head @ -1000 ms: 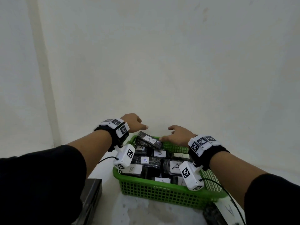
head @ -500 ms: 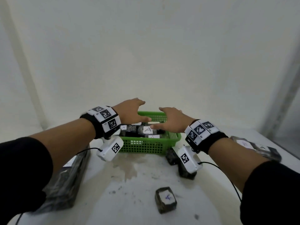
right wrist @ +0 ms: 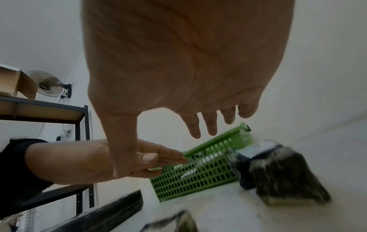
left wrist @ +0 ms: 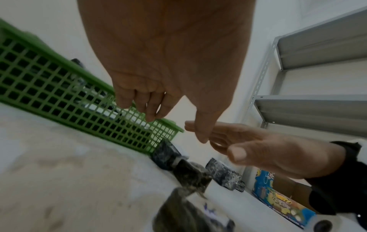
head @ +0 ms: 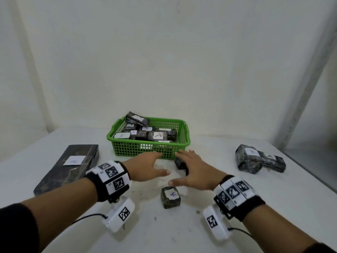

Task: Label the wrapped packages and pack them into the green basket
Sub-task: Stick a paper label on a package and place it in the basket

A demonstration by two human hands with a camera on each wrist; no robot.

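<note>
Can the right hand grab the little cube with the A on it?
Probably yes. The little cube sits alone on the table, just below the right hand's thumb, with nothing over it. The hand is open and holds nothing.

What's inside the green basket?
The green plastic mesh basket holds dark wrapped packages with white A and B labels, one leaning on the back rim. Whatever lies beneath them is covered.
</note>
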